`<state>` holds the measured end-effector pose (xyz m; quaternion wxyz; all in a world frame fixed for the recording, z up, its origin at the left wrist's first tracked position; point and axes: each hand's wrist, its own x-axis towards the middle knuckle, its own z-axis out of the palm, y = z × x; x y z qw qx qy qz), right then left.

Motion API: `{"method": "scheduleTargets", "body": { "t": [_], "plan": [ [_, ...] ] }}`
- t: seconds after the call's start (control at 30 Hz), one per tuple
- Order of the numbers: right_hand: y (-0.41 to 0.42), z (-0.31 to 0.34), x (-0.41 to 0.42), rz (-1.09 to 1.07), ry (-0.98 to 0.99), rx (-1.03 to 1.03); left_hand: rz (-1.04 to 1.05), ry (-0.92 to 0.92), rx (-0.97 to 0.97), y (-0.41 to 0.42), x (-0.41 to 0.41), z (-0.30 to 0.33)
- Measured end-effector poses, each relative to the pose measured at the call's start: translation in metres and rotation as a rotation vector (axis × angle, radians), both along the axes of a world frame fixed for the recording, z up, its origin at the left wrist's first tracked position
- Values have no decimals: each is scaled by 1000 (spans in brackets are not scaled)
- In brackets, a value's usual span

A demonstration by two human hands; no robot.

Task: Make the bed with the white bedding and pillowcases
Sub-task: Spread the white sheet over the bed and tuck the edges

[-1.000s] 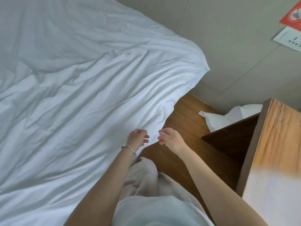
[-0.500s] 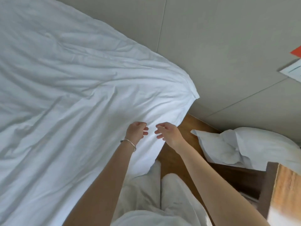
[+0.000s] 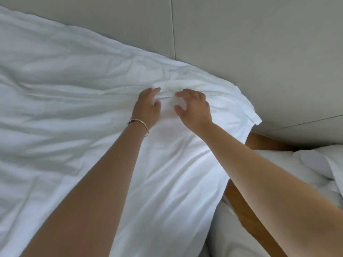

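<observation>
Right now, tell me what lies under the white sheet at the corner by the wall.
Nothing under the sheet can be seen; the cloth covers it wholly. Both hands, left and right, lie on top near the corner, by the wall. Below the hanging edge, wood floor shows.

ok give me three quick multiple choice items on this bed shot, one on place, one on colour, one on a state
1. Where do both hands lie?
A. on the white duvet near its corner by the wall
B. on the wooden floor
C. on the pillow

2. What colour is the wall panelling?
A. red
B. grey
C. blue

3. How does the duvet look?
A. folded in a stack
B. rolled up
C. spread out and wrinkled

Answers: 
1 A, the left hand and right hand rest on the duvet by its corner. 
2 B, the wall is grey. 
3 C, creases run across the spread cloth.
</observation>
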<state>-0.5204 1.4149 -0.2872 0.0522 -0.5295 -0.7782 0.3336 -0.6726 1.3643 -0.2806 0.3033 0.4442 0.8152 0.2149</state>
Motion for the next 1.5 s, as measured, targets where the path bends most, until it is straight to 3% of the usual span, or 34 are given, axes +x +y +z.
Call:
{"method": "scheduleTargets", "body": {
  "t": [0.23,0.37,0.43,0.57,0.7,0.83,0.93,1.13,1.27,1.4,1.5],
  "plan": [
    [30,-35,15,38,75,408,-217,362,-101,20,-21,-1],
    [46,-43,23,-97,53,435,-78,182,56,38,-26,5],
    [52,-41,36,-159,24,444,-127,232,117,51,-26,3],
    [56,-46,89,-225,15,286,-214,295,128,73,-16,-7],
    [52,-57,151,-290,-128,183,-257,321,113,90,-6,-17],
    [53,-61,195,-433,-69,33,-341,331,176,113,7,-20],
    [58,-66,203,-449,-42,71,-380,368,257,133,18,-20],
    [66,-88,192,-534,30,-164,-378,409,168,139,19,-36],
    [66,-101,201,-585,47,-146,-407,707,-17,131,2,-35],
    [71,-99,202,-648,195,-204,-437,600,60,130,-11,-36],
    [76,-90,212,-651,184,-94,-408,609,92,130,-7,-41]
  ]
}}
